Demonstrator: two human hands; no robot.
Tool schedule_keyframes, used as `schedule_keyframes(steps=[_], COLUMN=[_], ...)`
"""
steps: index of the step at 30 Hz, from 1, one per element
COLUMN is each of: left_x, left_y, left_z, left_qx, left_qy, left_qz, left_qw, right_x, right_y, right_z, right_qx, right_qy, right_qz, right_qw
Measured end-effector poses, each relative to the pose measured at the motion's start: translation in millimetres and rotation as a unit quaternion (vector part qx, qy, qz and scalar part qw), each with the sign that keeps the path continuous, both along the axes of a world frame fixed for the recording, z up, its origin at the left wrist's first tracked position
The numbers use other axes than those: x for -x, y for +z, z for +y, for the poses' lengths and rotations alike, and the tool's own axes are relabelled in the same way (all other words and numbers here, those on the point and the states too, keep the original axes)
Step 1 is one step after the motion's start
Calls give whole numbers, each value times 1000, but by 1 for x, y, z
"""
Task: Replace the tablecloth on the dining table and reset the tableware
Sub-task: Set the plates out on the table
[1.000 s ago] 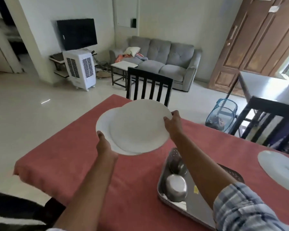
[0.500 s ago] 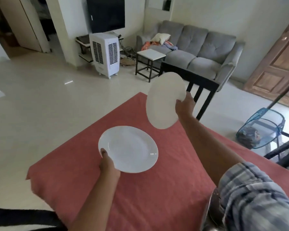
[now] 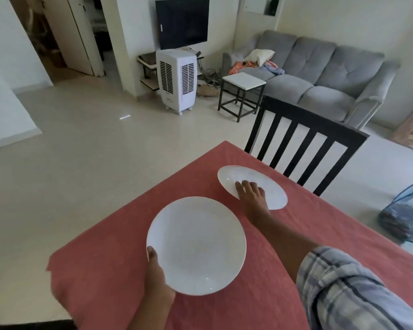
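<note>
- From my remote seat, the red tablecloth [image 3: 105, 270] covers the dining table. Its near-left corner hangs over the pale floor.
- My left hand [image 3: 156, 277] grips the near plate [image 3: 197, 244] at its lower-left rim, with the thumb on top and the fingers hidden beneath.
- That white plate sits over the left end of the cloth. I cannot tell whether it touches the cloth or is held just above it.
- Well behind, a white air cooler [image 3: 177, 79] stands on the floor under a dark television [image 3: 182, 22].
- My right hand [image 3: 250, 194] reaches forward, fingers spread across the top of the far plate [image 3: 274, 198], none curled round its rim.
- The far plate lies on the cloth near the table's far edge, apart from the near plate and just before the black slatted chair [image 3: 305, 129].
- My two hands are well apart, one on each plate.
- A plaid sleeve [image 3: 343, 294] is rolled up my right forearm.
- A grey sofa [image 3: 320, 67] stands against the back wall.
- At the far right a blue mesh basket [image 3: 408, 217] sits on the floor.
</note>
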State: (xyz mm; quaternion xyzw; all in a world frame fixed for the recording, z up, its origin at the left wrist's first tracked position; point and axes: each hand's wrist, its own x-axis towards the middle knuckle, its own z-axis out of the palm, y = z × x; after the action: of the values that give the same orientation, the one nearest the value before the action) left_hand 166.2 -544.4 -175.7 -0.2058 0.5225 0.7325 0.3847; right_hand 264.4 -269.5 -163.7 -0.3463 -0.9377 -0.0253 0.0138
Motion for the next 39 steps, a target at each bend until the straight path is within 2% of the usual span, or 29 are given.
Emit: schedule_keyframes(steps=[3,7,8,10,11,12,13,14,15,16,17,21,23,25,27,30,32,35,39], left_x=[2,1,1,-1,-2,-4,-6,-8,-7,-7,-7,-7,-8,-9,-10,-12,-11,-6,3], left_y=[-7,-11,-13,-15,-15,-14,-9,-6,-3,-1,1,7,8,11,11,13,15,13,13], left_z=[-5,-11,-13,-17,-18,-20,-20,-19,-23,-24,-26,-36,-40,-45,-50,-62,-71,-83,-89], left_qx=[-25,-14,-15,-21,-24,-31,-39,-46,-51,-57,-60,-47,-29,-1,-3,-15,-25,-11,16], left_qy=[7,9,6,4,1,-2,3,7,11,15,14,-24,-28,-17,-12,1,16,25,-3], left_qz=[-1,3,2,-3,-1,3,0,-4,-8,-16,-24,-27,-38,-49,-51,-63,-65,-49,-29], left_qw=[1000,1000,1000,1000,1000,1000,999,999,999,998,998,998,998,999,999,998,997,998,999], right_x=[8,7,6,7,8,9,9,6,3,-3,-7,-3,6,17,26,28,27,23,16], right_y=[-16,-26,-25,-19,-12,-2,5,14,18,24,28,75,108,138,158,145,114,59,5], right_z=[-3,-13,-16,-26,-34,-47,-57,-67,-79,-86,-91,-99,-107,-126,-161,-221,-253,-288,-318], right_qx=[43,89,101,166,240,355,481,585,657,683,689,608,521,374,252,127,69,41,53], right_qy=[0,-15,-31,-100,-146,-197,-237,-253,-242,-224,-205,-188,-143,-67,15,94,135,160,161], right_qz=[-28,-47,-38,72,155,232,294,320,323,308,298,321,307,266,218,139,72,-6,-48], right_qw=[999,995,994,978,947,884,791,701,637,623,627,701,783,886,943,978,986,986,984])
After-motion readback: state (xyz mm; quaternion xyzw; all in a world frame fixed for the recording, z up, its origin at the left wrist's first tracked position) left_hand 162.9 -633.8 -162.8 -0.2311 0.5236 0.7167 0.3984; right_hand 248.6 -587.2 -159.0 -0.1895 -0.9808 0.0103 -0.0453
